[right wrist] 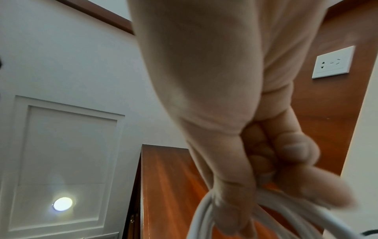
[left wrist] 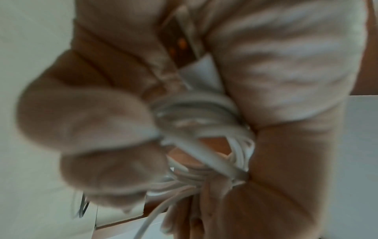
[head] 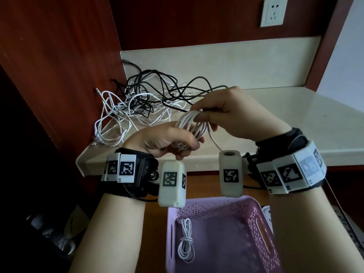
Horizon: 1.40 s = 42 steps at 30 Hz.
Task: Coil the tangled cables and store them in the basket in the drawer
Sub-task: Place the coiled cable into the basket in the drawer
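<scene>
Both hands hold one bundle of white cable loops point(head: 194, 126) above the counter's front edge. My left hand point(head: 182, 143) grips the lower end of the loops, fingers curled round them point(left wrist: 196, 116). My right hand point(head: 204, 116) pinches the upper end between thumb and fingers, and the loops point(right wrist: 206, 218) hang below that hand. A loose white tail point(head: 213, 140) drops from the bundle. A tangle of black and white cables point(head: 145, 101) lies on the counter behind. Below, a pink basket point(head: 262, 229) in the open drawer holds one coiled white cable point(head: 186, 243).
The cream counter point(head: 305, 119) runs to the right; a dark red wooden panel point(head: 59, 66) walls its left side. A wall socket point(head: 273, 13) sits high at the back. White items point(head: 267, 211) lie in the drawer right of the basket.
</scene>
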Each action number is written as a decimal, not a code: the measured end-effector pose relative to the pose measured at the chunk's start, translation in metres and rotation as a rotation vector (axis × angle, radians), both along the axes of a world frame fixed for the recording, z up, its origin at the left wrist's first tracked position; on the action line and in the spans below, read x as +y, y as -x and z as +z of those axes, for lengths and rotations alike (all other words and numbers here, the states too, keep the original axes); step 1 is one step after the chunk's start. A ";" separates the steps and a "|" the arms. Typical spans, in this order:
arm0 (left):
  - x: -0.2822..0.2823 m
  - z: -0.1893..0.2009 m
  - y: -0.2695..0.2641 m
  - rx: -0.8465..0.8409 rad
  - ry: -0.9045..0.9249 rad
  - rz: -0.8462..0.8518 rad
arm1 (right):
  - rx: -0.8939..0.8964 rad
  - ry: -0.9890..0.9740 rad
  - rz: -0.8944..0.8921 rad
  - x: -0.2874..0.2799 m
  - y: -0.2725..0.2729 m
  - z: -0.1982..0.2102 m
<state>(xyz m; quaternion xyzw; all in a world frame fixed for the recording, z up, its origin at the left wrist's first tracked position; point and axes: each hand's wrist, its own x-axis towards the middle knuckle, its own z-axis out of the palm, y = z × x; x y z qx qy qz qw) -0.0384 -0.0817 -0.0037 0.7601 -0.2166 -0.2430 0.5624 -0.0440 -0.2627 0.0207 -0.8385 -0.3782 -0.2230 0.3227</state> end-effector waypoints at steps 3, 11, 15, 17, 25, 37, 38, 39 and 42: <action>-0.005 0.004 0.004 -0.074 -0.023 0.094 | 0.025 -0.019 -0.003 0.000 -0.003 -0.002; -0.018 0.007 0.000 -0.320 -0.310 0.325 | 0.122 -0.140 -0.120 0.008 -0.004 -0.007; -0.030 0.006 0.005 -0.522 -0.476 0.384 | 0.153 -0.132 -0.344 0.029 -0.012 -0.016; -0.032 0.006 0.006 -0.613 -0.545 0.389 | 0.192 -0.070 -0.435 0.036 -0.015 -0.022; -0.030 0.005 0.006 -0.818 -0.646 0.421 | 0.317 -0.278 -0.299 0.036 -0.016 -0.022; -0.021 0.003 -0.003 -0.692 -0.664 0.403 | 0.233 -0.193 -0.474 0.042 -0.024 -0.032; -0.022 0.002 -0.003 -0.698 -0.660 0.406 | 0.213 -0.195 -0.492 0.042 -0.024 -0.032; -0.023 0.002 -0.004 -0.705 -0.657 0.405 | 0.191 -0.191 -0.511 0.041 -0.024 -0.032; -0.026 0.000 -0.004 -0.752 -0.655 0.391 | 0.144 -0.195 -0.541 0.041 -0.025 -0.033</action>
